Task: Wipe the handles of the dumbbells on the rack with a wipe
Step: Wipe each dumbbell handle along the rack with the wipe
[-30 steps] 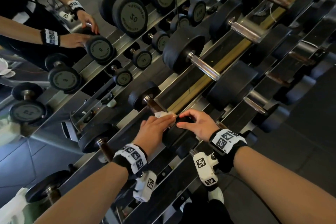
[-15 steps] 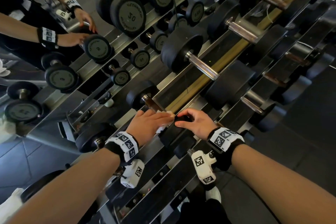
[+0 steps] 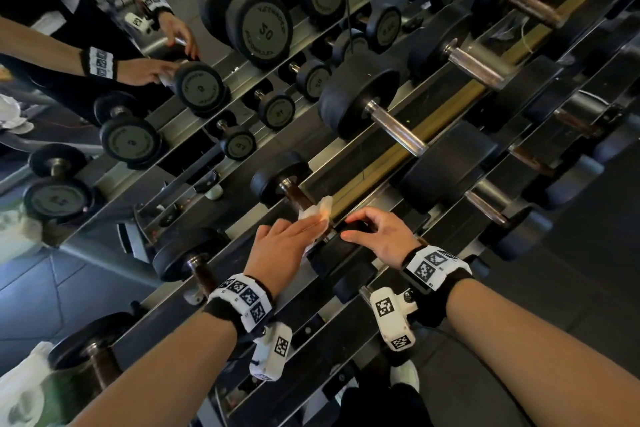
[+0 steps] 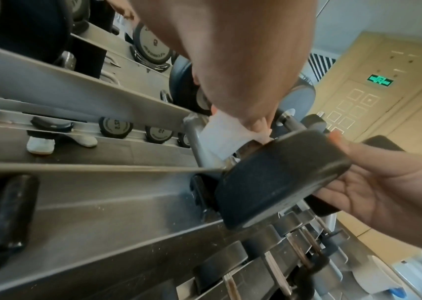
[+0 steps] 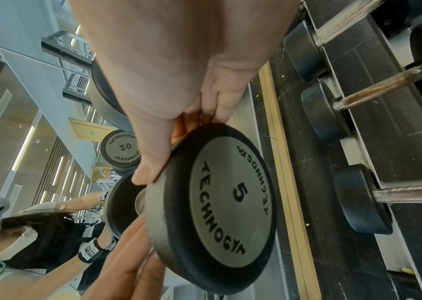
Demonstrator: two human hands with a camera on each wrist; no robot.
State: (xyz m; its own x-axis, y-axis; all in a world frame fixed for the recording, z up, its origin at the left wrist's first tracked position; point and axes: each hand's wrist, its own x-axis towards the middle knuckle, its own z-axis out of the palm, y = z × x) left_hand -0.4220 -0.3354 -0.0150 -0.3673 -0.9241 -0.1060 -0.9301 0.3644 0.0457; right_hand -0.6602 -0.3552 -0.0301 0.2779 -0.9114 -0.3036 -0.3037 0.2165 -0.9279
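Spanning the whole head view, the tiered steel rack [image 3: 242, 62] carries rows of dumbbells, and a mirror behind it repeats them; this rack is the only thing here that holds others, each dumbbell lying across its rails with the handle bridging the gap. Judging from that spread, most of the job looks to be left: the large dumbbell [image 3: 360, 104] and its neighbours further along show bare handles, and nothing tells which, if any, have been wiped. The work in hand is on the small dumbbell marked 5 [image 5: 230, 201], low on the near rails. The right hand [image 3: 381, 236] steadies its near head, curled fingers and thumb gripping the rubber rim. The left hand [image 3: 284, 246] lies over the handle with fingers fairly straight, pressing the white wipe [image 3: 317, 211] against the brownish bar; the left wrist view shows the wipe [image 4: 225, 138] folded over the bar just beside the head. Whether the fingers wrap fully round the handle cannot be told.
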